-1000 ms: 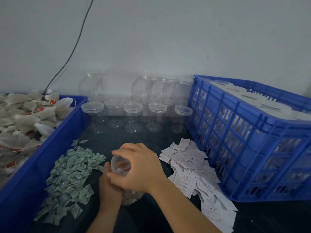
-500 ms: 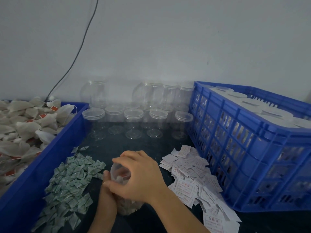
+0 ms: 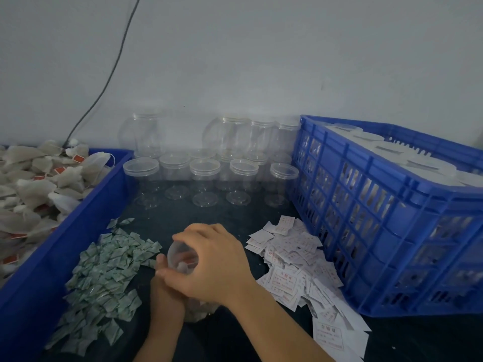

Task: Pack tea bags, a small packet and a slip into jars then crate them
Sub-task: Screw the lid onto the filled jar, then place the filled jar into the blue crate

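A clear plastic jar (image 3: 183,257) filled with tea bags stands on the dark table in front of me. My left hand (image 3: 167,296) grips its side from the left. My right hand (image 3: 211,262) curls over its mouth, fingers round the rim; whether they hold a lid is hidden. Small green packets (image 3: 109,273) lie heaped to the left. White printed slips (image 3: 298,259) are piled to the right. Loose tea bags (image 3: 34,186) fill a blue bin (image 3: 86,226) at far left. A blue slatted crate (image 3: 379,231) on the right holds several lidded jars.
Several empty open jars (image 3: 209,176) stand in rows at the back against the grey wall, taller ones behind. A black cable (image 3: 109,74) runs down the wall at the left. Bare dark tabletop (image 3: 209,215) lies between the jar rows and my hands.
My hands and the jar stay in place, with the right fingers shifting slightly round the rim. The view has tilted a little upward.
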`<state>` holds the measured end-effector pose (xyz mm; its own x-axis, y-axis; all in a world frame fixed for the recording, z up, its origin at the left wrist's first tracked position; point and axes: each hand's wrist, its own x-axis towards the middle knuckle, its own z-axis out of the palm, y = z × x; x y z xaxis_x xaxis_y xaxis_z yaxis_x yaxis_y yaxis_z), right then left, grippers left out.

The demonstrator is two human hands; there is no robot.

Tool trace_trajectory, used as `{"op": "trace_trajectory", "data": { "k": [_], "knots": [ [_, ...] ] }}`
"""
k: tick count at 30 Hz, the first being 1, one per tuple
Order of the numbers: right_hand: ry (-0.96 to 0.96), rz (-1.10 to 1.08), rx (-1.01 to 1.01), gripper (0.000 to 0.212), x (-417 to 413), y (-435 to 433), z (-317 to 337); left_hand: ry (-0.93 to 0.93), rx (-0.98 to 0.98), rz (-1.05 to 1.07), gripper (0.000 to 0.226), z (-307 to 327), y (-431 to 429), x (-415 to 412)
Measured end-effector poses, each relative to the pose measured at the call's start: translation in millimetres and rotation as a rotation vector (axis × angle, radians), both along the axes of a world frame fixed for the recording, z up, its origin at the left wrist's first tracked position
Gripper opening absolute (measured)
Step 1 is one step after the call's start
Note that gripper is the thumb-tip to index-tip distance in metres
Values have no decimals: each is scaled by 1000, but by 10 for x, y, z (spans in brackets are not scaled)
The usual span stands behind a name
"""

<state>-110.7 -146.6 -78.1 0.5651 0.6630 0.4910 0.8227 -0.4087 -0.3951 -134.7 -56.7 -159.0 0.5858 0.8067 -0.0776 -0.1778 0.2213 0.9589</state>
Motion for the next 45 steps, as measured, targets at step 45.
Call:
{"op": "trace_trajectory", "data": {
  "k": [45],
  "knots": [
    [-25,-105,920,99,285,-1544,1490,-498,320,-665,77,2270,-1567,368]
  ]
}}
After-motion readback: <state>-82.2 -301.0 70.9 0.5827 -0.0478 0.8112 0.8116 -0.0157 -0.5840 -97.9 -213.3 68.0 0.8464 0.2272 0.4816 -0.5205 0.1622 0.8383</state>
